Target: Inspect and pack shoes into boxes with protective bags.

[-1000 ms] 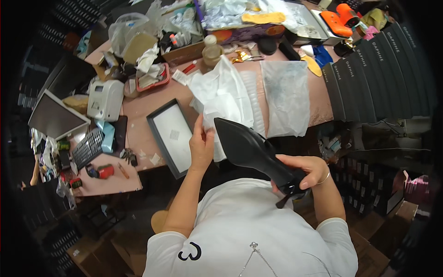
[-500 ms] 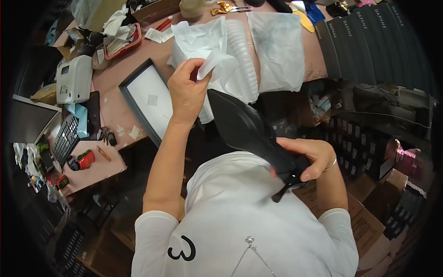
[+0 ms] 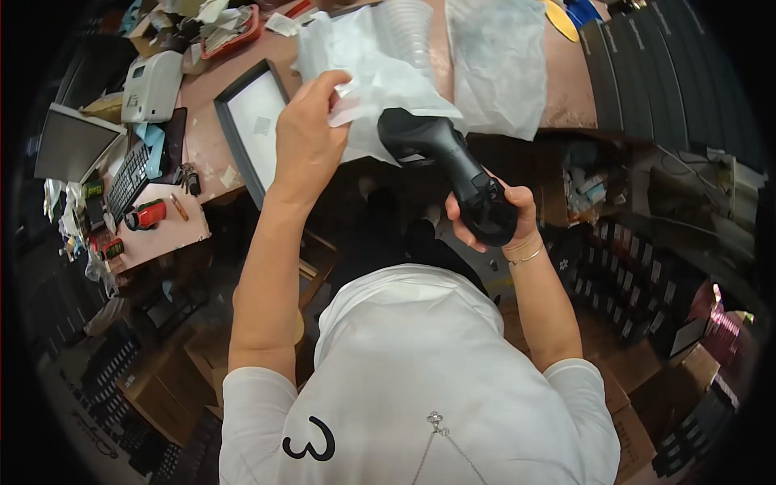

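My right hand (image 3: 517, 212) is wrapped round the heel end of a black high-heeled shoe (image 3: 436, 145). The toe points away from me, up against the near edge of a thin white bag (image 3: 368, 69); whether the tip is inside cannot be made out. My left hand (image 3: 307, 137) pinches that bag's near left corner between thumb and fingers. Beneath and behind the bag lies a ribbed clear plastic piece (image 3: 411, 28). An open shallow box part (image 3: 250, 125), dark-rimmed with a white inside, rests on the table left of my left hand.
Another white bag (image 3: 497, 73) lies flat at the right of the pink table (image 3: 570, 89). Grey shoe boxes (image 3: 638, 73) stand in a row at the far right. A label printer (image 3: 152, 90), a keyboard (image 3: 129, 182) and a monitor (image 3: 77, 144) occupy the left side.
The shoe has turned and moved forward, away from my body, its toe now at the bag's edge. My left hand has drawn the bag's edge lower and nearer. The view has shifted.
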Demonstrator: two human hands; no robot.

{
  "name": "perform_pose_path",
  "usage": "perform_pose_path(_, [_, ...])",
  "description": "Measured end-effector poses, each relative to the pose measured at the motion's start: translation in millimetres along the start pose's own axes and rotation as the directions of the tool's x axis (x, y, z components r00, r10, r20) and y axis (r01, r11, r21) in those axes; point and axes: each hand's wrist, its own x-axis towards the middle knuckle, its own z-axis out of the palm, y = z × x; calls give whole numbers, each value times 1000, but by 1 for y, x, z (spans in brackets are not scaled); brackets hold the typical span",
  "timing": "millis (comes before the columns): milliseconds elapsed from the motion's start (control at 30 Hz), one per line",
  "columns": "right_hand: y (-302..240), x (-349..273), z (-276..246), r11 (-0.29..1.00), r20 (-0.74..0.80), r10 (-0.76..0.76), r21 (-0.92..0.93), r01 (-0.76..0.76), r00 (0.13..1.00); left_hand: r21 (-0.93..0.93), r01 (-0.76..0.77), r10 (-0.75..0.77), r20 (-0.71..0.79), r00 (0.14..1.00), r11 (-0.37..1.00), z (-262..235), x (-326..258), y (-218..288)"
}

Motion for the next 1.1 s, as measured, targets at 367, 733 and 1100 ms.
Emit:
perform_pose_path(367, [-15,-13,10,997,206,78,-19,-76,975,-70,-180,179,-16,984,981,8,-14,59])
perform_pose_path(733, [16,138,64,762,-252,-413,-623,180,875,-365,-711,669,-257,697,601,-32,-29,67])
perform_pose_path(1100, [-6,203,42,305,-34,-511,-941,144,859,-707,64,134,220,966,704,-45,-33,-4])
